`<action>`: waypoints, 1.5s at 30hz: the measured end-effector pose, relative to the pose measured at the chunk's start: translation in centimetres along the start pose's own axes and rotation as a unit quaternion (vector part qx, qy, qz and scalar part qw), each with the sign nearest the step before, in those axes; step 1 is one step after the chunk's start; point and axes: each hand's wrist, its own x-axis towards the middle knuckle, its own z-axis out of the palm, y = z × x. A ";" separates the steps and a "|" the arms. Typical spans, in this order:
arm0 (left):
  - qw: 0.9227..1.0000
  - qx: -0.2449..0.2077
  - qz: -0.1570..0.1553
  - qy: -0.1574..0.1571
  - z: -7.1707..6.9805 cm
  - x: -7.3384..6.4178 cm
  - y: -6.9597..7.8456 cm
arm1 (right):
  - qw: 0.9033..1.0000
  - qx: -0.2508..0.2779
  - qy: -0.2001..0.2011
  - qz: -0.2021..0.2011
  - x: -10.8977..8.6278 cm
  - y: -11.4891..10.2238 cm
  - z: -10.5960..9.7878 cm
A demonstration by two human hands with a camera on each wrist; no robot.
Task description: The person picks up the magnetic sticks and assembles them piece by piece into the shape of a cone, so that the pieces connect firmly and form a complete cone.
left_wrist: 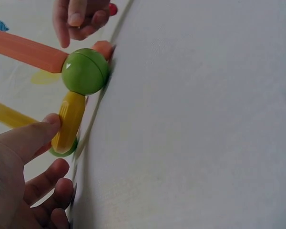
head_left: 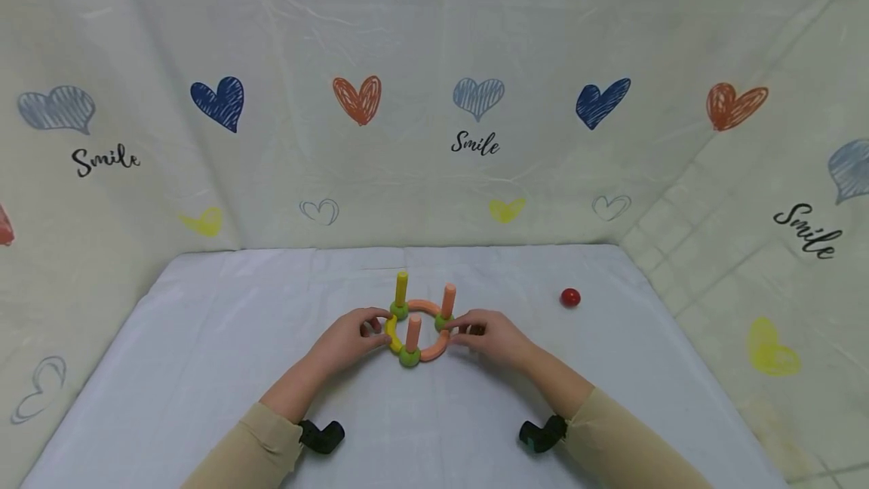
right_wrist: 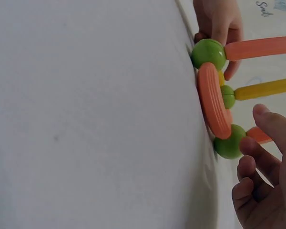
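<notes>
A toy ring of curved rods and green balls lies on the table, in the middle of the head view. Its left side is a yellow curved rod [head_left: 390, 333]; orange curved rods [head_left: 434, 349] form the back and right. From the balls rise a yellow stick [head_left: 401, 289] and two orange sticks [head_left: 449, 300]. My left hand [head_left: 353, 334] touches the yellow curved rod with its thumb, other fingers loosely bent beneath. At the right green ball [right_wrist: 230, 142], my right hand [head_left: 494, 334] has thumb and forefinger apart, the forefinger at the ball; whether it touches is unclear.
A small red ball [head_left: 570, 297] lies on the table at the back right. White cloth [head_left: 204, 368] covers the table. Behind and beside it hangs a pale sheet [head_left: 407, 13] printed with hearts and words. Dark devices [head_left: 322, 437] sit at both wrists.
</notes>
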 end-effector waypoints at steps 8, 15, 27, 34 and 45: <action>1.000 -0.003 0.002 0.001 0.1 0.1 -0.3 | 0.999 -0.011 0.035 0.032 -0.8 0.7 -2.5; 1.000 -0.013 0.000 -0.002 0.0 0.0 -0.2 | 0.997 -0.031 0.065 0.042 -1.9 2.1 -5.4; 1.000 -0.008 -0.008 -0.001 -0.1 0.0 0.1 | 0.985 -0.087 0.128 0.069 -5.1 5.7 -11.1; 1.000 -0.007 -0.008 -0.003 0.0 0.0 -0.1 | 0.979 -0.089 0.156 0.094 -6.5 7.7 -13.9; 1.000 -0.018 -0.002 -0.007 0.0 -0.1 -0.1 | 0.977 -0.126 0.122 0.120 -6.2 10.5 -15.7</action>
